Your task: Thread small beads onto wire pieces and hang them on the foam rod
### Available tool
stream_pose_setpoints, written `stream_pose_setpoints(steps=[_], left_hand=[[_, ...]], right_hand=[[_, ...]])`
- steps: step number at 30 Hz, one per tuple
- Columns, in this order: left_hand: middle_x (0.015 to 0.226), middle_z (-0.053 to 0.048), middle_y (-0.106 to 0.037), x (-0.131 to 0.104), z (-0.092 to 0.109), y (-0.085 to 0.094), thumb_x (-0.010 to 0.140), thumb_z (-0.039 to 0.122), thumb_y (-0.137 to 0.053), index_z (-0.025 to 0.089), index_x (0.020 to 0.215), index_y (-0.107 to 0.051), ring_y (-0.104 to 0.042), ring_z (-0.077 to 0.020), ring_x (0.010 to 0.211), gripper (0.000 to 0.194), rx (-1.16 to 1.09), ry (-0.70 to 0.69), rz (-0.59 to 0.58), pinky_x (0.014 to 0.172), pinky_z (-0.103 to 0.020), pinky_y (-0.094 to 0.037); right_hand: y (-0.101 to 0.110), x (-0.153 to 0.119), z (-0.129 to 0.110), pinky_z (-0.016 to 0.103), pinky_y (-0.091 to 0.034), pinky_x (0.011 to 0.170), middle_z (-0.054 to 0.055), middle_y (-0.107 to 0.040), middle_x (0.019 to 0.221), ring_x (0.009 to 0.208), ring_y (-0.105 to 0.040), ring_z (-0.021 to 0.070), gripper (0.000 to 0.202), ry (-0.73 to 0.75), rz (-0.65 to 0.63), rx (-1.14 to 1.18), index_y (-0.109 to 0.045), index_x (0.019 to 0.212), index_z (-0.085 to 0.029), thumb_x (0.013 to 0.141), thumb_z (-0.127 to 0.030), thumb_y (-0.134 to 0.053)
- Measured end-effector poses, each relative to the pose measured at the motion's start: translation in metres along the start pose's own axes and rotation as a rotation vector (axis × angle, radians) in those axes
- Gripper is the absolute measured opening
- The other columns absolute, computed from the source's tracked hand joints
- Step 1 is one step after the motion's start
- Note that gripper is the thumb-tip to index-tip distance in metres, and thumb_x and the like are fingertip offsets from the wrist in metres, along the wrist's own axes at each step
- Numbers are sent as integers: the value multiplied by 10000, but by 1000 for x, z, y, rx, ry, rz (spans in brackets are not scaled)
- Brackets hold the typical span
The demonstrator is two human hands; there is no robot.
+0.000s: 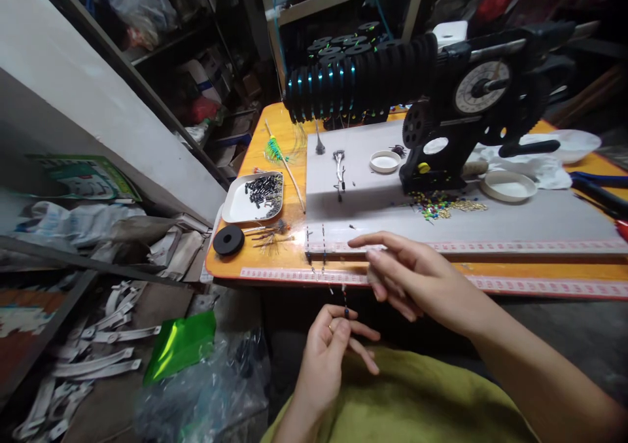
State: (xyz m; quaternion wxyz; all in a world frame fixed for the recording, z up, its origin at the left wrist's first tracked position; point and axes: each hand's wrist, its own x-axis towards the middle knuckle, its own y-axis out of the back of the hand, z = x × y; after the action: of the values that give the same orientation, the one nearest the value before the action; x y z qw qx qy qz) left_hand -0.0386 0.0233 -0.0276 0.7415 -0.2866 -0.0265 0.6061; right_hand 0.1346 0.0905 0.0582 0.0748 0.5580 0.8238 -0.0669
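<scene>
My left hand (pixel 326 348) is below the table's front edge, thumb and index finger pinched on a thin line strung with small beads (pixel 346 312); its other fingers are spread. The beaded line runs up over the table edge, where small dark pieces (pixel 324 253) hang along it. Above and to the right, my right hand (pixel 412 273) hovers over the front edge with its fingers apart and nothing visible in them. A white tray (pixel 235 204) holding small black and metal pieces stands to the left, beside a black spool (pixel 228 241).
A black machine (pixel 436 129) with a crank and a row of spools stands on a grey board (pixel 363 214). Coloured beads (pixel 432 205) lie before it, near white dishes (pixel 509 186). Pliers (pixel 601 191) lie at right. Measuring tapes (pixel 549 286) run along the front edge.
</scene>
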Motion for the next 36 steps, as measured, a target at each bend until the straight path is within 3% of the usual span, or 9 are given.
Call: stream_pose_setpoints(steps=[2, 6, 8, 11, 13, 20, 29, 31, 36], left_hand=[[753, -75, -767, -4, -3, 0, 915, 463, -593, 156, 883, -501, -683, -127, 478, 322, -9, 17, -2, 566, -238, -516], [702, -81, -760, -15, -9, -1, 916, 472, -588, 167, 817, -468, -679, -143, 470, 342, -33, 19, -39, 483, -202, -468], [709, -82, -756, -20, -13, -2, 943, 447, -555, 165, 818, -465, -675, -135, 487, 321, -51, -19, -69, 499, -205, -475], [715, -76, -744, -26, -16, -4, 962, 420, -528, 163, 831, -477, -684, -149, 557, 293, -74, -90, -97, 535, -228, -487], [717, -66, -735, -29, -18, -7, 969, 396, -523, 162, 843, -489, -696, -165, 637, 267, -76, -113, -92, 598, -254, -497], [683, -20, -706, -31, -18, -10, 961, 399, -535, 188, 834, -484, -679, -179, 761, 251, -124, -214, -98, 792, -323, -463], [677, -17, -640, -32, -19, -4, 965, 427, -503, 195, 826, -470, -631, -188, 754, 272, -30, -178, -144, 765, -321, -445], [766, -35, -627, -31, -11, -3, 971, 418, -488, 184, 850, -517, -606, -187, 793, 265, 148, -180, -110, 759, -308, -444], [916, -46, -589, -19, 21, -19, 989, 350, -462, 208, 1058, -634, -569, -172, 835, 233, 550, -398, 241, 761, -280, -445]], right_hand=[[-7, -10, 9, 168, -348, 380, -52, -579, 633, 391, -468, 54, 334, -18, -13, -115, -529, 1177, -228, 981, -485, -447], [-22, -25, 31, 243, -477, 632, 22, -655, 791, 681, -618, 128, 228, 94, 32, -352, -627, 949, -208, 960, -407, -518], [-28, -28, 41, 257, -482, 628, 24, -652, 785, 671, -619, 137, 226, 64, 1, -247, -630, 901, -202, 942, -409, -550], [-35, -29, 52, 230, -446, 473, -37, -561, 645, 457, -519, 87, 251, -64, -141, 139, -576, 908, -193, 923, -444, -571], [-38, -29, 57, 206, -411, 438, -48, -541, 647, 423, -476, 59, 264, -85, -180, 276, -552, 908, -183, 908, -443, -601], [-48, -32, 60, 189, -341, 434, -19, -546, 711, 459, -463, 43, 313, -17, -130, 348, -535, 856, -166, 889, -464, -628], [-47, -34, 59, 205, -312, 450, -27, -522, 710, 432, -427, 36, 325, -12, -138, 339, -536, 856, -171, 896, -485, -608], [-42, -35, 56, 213, -379, 509, -9, -535, 771, 535, -485, 67, 281, 15, -116, 269, -554, 859, -179, 911, -452, -598], [-23, -37, 52, 298, -490, 777, 45, -617, 904, 857, -597, 188, 180, 225, -66, -202, -587, 879, -214, 961, -353, -509]])
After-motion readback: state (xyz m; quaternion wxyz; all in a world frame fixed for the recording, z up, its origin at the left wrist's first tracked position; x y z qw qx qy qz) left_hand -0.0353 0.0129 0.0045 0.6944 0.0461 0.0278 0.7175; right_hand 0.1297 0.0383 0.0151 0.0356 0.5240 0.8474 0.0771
